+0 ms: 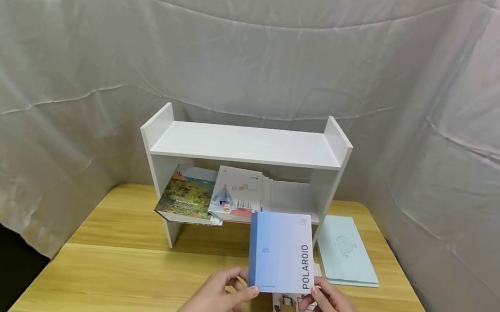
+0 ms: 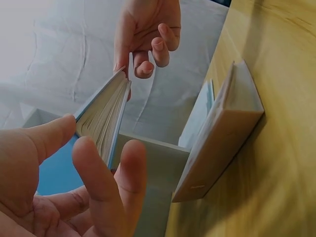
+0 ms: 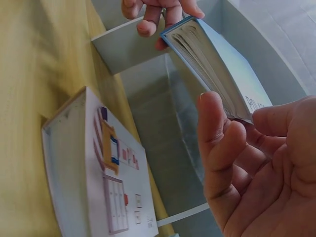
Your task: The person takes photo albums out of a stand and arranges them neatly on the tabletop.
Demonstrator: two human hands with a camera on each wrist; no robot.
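Note:
Both hands hold up a blue photo album [image 1: 281, 253] marked "POLAROID", its cover facing the head camera. At its lower left corner, my left hand [image 1: 224, 295] pinches the spine side between thumb and fingers. My right hand [image 1: 332, 307] grips the lower right corner, thumb on the cover. The page edges show between the covers in both wrist views. Below the right hand lies a thick white album [image 3: 116, 173] with furniture drawings, partly hidden by the blue one in the head view.
A white two-tier shelf [image 1: 246, 143] stands behind. On its lower board lean a green landscape photo album [image 1: 188, 193] and a white album with a tent picture [image 1: 238, 192]. A pale blue whale-cover book [image 1: 346, 248] lies on the wooden table [image 1: 132, 274] at right.

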